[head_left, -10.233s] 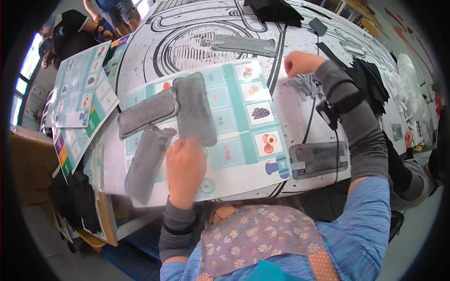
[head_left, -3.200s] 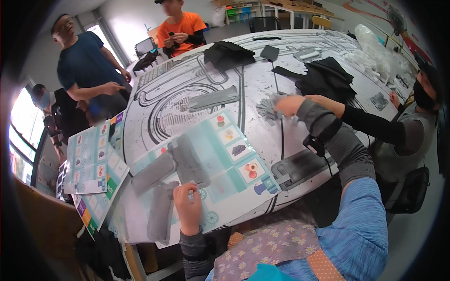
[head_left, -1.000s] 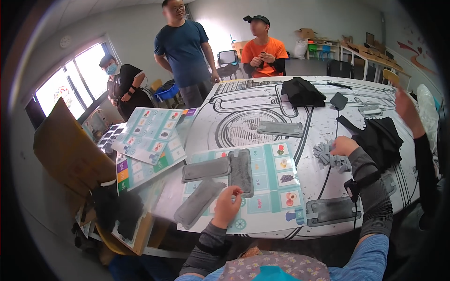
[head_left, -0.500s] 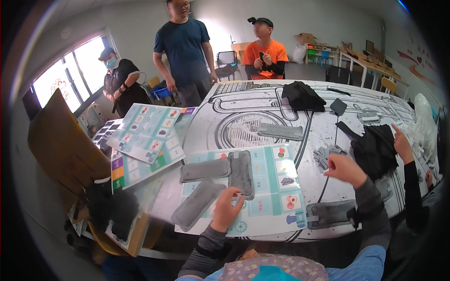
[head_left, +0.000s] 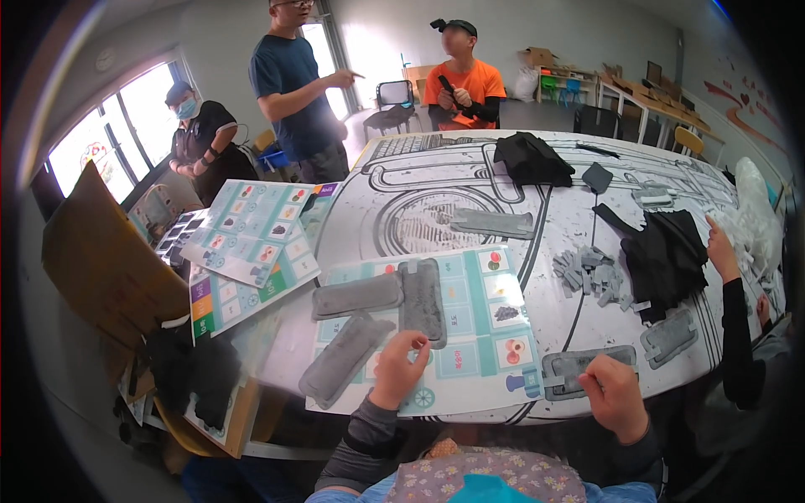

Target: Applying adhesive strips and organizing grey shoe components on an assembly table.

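Observation:
My left hand is closed in a pinch, its fingertips at the lower end of an upright-lying grey padded pouch; whatever they hold is too small to make out. Two more grey pouches, one lying crosswise and one slanted, rest left of it on a printed picture board. My right hand is closed, fingers curled, over the right end of another grey pouch at the table's near edge. Any thing inside its grip is hidden. Small grey strips lie piled beyond it.
Crumpled black cloth lies right of the strips, near another person's hand. More black cloth sits farther back. Printed boards overlap at left beside a cardboard box. Three people are beyond the table.
My right hand has come back from beside the strip pile to the pouch at the near edge. My left hand stays at its pouch. The standing person has raised an arm and points.

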### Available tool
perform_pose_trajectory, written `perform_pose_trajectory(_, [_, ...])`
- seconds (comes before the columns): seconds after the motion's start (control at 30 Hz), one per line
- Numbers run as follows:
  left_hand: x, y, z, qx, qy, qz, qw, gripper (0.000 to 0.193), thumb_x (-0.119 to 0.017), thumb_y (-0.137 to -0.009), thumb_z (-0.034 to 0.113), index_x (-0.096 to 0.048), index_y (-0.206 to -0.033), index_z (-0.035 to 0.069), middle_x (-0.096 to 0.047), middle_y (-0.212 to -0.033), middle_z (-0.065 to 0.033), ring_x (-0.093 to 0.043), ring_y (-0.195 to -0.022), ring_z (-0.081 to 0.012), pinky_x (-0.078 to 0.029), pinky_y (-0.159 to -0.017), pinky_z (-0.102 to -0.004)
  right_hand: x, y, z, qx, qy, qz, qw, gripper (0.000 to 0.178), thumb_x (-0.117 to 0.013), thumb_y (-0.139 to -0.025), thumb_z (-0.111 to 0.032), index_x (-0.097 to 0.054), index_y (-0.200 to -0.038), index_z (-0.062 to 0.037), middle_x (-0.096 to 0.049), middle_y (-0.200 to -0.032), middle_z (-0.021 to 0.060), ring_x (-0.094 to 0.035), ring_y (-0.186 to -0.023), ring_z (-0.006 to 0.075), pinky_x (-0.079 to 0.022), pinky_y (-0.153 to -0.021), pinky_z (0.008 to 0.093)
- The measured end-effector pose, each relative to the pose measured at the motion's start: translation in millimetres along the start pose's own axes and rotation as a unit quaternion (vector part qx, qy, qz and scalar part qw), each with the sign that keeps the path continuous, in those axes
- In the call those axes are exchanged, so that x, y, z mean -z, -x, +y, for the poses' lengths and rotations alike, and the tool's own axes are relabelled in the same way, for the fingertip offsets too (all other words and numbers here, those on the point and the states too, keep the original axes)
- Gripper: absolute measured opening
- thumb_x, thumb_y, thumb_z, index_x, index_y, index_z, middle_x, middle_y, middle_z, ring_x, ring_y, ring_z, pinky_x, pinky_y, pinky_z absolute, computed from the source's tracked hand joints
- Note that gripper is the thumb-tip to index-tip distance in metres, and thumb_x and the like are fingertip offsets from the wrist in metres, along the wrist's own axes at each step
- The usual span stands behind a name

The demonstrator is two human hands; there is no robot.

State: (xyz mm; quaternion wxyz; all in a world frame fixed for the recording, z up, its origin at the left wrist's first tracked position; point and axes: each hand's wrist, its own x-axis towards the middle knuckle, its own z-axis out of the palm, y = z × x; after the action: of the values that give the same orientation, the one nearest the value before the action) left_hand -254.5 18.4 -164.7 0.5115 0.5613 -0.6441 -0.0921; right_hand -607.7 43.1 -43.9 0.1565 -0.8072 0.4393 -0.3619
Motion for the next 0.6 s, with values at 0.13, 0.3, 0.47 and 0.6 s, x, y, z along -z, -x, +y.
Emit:
perform_pose_trajectory(0.13, [-1.5,-0.8,1.4,-0.001,-0.003,-0.007,1.0,0.014,-0.069,-0.082,0.002,-0.063,-0.095,0.001,-0.065,-0.086,-0.0095,-0.064,-0.077,-0.0211,-0.05,-0.066,-0.0307,-24.5,20.3,13.7,-0.024,-0.046,0.032,0.998,0.021,-0.06,-0.09,-0.009,-0.05,-0.074,-0.0005,-0.048,-0.067,0.0165,-0.049,-0.059,0.0379,-0.036,-0.052,0.0423])
perform_pose_trajectory(0.3, [-5.2,1.2,-0.3,0.02,0.011,-0.013,1.0,0.013,-0.069,-0.083,0.002,-0.063,-0.095,0.001,-0.065,-0.085,-0.0091,-0.064,-0.076,-0.0197,-0.05,-0.064,-0.0301,-38.6,27.9,18.5,-0.017,-0.054,-0.017,0.998,0.023,-0.066,-0.087,-0.01,-0.05,-0.073,-0.0016,-0.048,-0.066,0.0146,-0.049,-0.06,0.036,-0.037,-0.053,0.0411])
perform_pose_trajectory(0.47, [-2.6,1.2,4.5,0.023,0.007,-0.025,0.999,0.013,-0.069,-0.083,0.002,-0.063,-0.095,0.0,-0.064,-0.085,-0.0094,-0.064,-0.076,-0.0197,-0.05,-0.064,-0.0301,-47.5,19.6,12.1,0.011,-0.071,-0.011,0.997,0.023,-0.073,-0.083,-0.006,-0.052,-0.075,-0.0029,-0.051,-0.068,0.0123,-0.051,-0.061,0.0324,-0.039,-0.054,0.0382])
perform_pose_trajectory(0.6, [-1.7,1.8,1.7,0.018,0.011,-0.02,1.0,0.013,-0.068,-0.083,0.002,-0.063,-0.095,0.0,-0.064,-0.084,-0.0097,-0.064,-0.076,-0.0201,-0.05,-0.064,-0.0303,-52.1,19.1,13.3,-0.026,-0.142,0.001,0.99,0.017,-0.07,-0.084,-0.001,-0.054,-0.083,-0.0018,-0.055,-0.077,0.0124,-0.054,-0.068,0.0307,-0.044,-0.061,0.0344])
